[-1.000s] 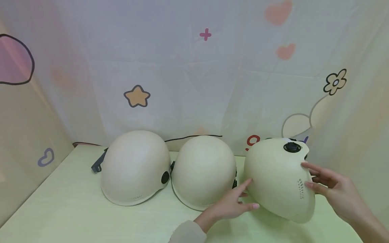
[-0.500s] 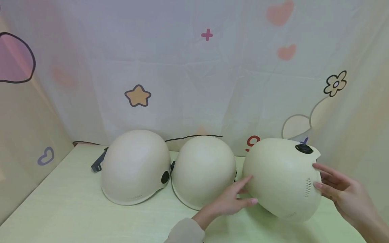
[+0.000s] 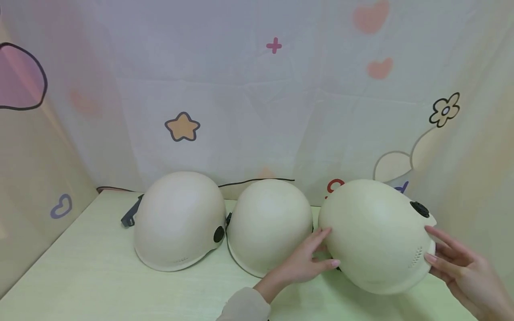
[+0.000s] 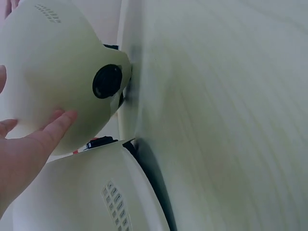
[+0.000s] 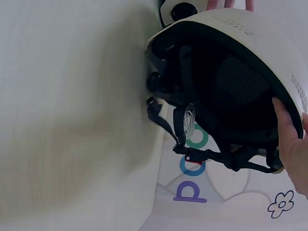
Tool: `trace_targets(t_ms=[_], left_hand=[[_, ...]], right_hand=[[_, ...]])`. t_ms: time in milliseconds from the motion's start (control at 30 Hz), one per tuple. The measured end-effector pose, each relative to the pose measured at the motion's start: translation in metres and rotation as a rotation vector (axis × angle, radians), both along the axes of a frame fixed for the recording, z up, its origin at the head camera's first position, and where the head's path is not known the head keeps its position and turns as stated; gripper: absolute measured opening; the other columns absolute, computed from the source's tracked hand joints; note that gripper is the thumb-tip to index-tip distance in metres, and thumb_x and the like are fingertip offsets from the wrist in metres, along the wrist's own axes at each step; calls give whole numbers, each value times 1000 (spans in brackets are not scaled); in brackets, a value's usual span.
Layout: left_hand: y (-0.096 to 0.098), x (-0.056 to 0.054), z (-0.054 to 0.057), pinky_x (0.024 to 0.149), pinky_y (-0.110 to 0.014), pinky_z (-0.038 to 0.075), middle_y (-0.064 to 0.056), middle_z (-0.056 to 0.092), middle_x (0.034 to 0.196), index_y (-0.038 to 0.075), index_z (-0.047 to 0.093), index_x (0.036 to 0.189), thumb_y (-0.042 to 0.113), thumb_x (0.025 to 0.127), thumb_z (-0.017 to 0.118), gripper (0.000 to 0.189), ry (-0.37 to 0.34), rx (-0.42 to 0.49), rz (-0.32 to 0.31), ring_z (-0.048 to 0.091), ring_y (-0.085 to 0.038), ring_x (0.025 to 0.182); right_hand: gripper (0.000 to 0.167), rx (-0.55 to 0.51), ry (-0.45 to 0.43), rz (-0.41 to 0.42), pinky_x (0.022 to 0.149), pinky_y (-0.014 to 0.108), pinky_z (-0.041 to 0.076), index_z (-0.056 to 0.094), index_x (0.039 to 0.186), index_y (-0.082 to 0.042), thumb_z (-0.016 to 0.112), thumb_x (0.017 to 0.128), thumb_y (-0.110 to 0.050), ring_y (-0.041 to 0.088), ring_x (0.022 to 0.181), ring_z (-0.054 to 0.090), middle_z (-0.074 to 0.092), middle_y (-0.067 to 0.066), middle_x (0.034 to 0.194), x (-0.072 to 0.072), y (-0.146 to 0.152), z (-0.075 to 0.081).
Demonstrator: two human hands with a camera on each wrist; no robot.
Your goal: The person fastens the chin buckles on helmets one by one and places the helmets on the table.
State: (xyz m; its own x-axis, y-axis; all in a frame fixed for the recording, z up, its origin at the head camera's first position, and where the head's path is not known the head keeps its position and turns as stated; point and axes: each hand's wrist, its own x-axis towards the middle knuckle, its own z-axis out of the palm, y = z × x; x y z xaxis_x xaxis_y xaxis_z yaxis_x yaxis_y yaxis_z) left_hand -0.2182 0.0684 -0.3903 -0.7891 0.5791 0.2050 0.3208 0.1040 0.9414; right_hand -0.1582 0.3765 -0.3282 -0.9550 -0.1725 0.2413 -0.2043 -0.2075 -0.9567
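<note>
Cream helmet (image 3: pixel 375 236) between them, right fingers (image 3: pixel 445 237) pinch its rim (image 3: pixel 424 273); left fingers (image 3: pixel 320 235) (spread) touch its other side.

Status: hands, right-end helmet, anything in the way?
Right hand grips right-end helmet. Left hand touches its other side. Helmet tilted. Middle helmet close beside left hand.

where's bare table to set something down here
Free: the table, front left, between the left helmet, the backdrop and the sleeve. Crowded: the right, where the left hand and right hand flank the right helmet; left helmet and middle helmet leave hardly any gap.
</note>
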Motion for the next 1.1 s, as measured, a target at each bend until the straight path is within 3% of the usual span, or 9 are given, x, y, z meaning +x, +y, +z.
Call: trace_targets(t_ms=[300,467,567,700,900,967,1100], left_hand=[[2,1,-1,84,-19,43,5,22,147,26,24,145,28,86,65,71,-12,-3,11,45,-16,118],[3,0,-2,84,-20,44,5,21,147,29,24,144,30,85,66,73,-26,-11,25,45,-16,118],[4,-1,-4,85,-21,44,6,21,147,30,24,144,31,84,66,74,-42,-18,28,45,-17,119],[5,-2,-6,85,-20,44,5,23,146,29,25,144,30,84,67,73,-58,-24,25,44,-17,120],[6,-3,-10,83,-22,44,4,26,145,26,27,144,30,84,67,73,-44,-77,37,46,-16,118],[7,-4,-11,85,-24,43,3,27,145,25,27,144,30,83,68,74,-37,-100,45,46,-15,117],[10,-6,-14,91,-29,41,5,28,145,27,28,143,29,82,69,73,-87,-94,70,45,-14,118]], right_hand=[[64,42,-15,55,75,31,52,37,141,-22,35,91,18,17,92,61,60,-2,112,1,14,-16],[71,226,-4,42,72,34,53,27,145,-26,39,90,17,17,89,62,62,-1,107,2,19,-18],[74,360,-51,11,71,33,53,23,144,-34,44,90,13,18,86,63,61,4,101,1,18,-20],[74,424,-120,-42,72,36,53,24,141,-37,49,89,9,16,86,62,55,8,101,-2,14,-28],[81,538,-231,-182,73,38,52,5,147,-13,57,87,3,18,82,62,37,29,113,-10,3,-39],[83,570,-257,-194,73,37,52,-2,145,-4,58,88,0,20,81,63,31,34,117,-13,1,-43],[89,554,-305,-192,75,36,52,-10,143,0,59,87,-2,20,82,64,29,35,119,-21,2,-53]])
